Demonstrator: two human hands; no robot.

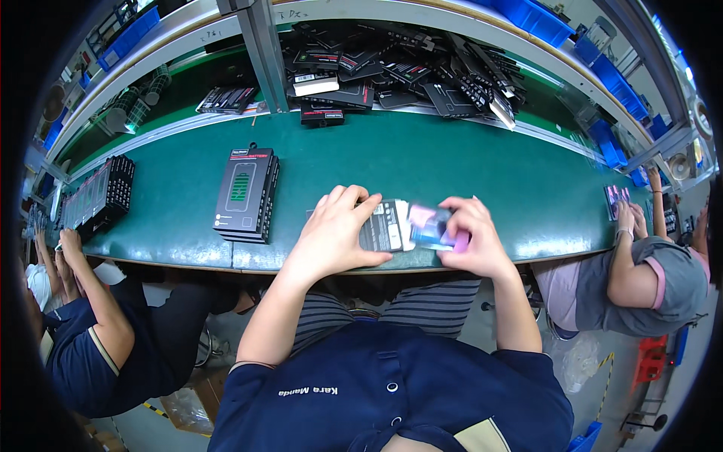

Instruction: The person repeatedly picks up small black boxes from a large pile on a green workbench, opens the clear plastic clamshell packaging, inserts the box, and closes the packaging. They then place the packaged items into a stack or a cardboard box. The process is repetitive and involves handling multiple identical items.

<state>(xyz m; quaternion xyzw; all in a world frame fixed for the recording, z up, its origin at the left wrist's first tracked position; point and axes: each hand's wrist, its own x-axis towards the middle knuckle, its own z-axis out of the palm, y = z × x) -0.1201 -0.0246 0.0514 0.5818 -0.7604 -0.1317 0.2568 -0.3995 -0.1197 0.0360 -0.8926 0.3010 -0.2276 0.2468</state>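
My left hand (331, 233) is closed around a flat dark grey and black carton (385, 226), which lies on the green table near its front edge. A white part shows at the carton's right end. In my right hand (479, 239), fingers bent around it, is a flat dark blue and pink packet (431, 226) smeared by motion. The packet is right at the carton's white end; I cannot tell whether any of it is inside. To the left of my hands stands a neat stack of black cartons (245, 192) with a green battery picture on top.
A loose heap of black cartons (392, 71) lies at the back under the shelf, and a metal post (263, 56) stands beside it. Another row of cartons (102, 192) is at far left, near a co-worker's hands. At right, another person (640, 275) handles pink items (616, 200).
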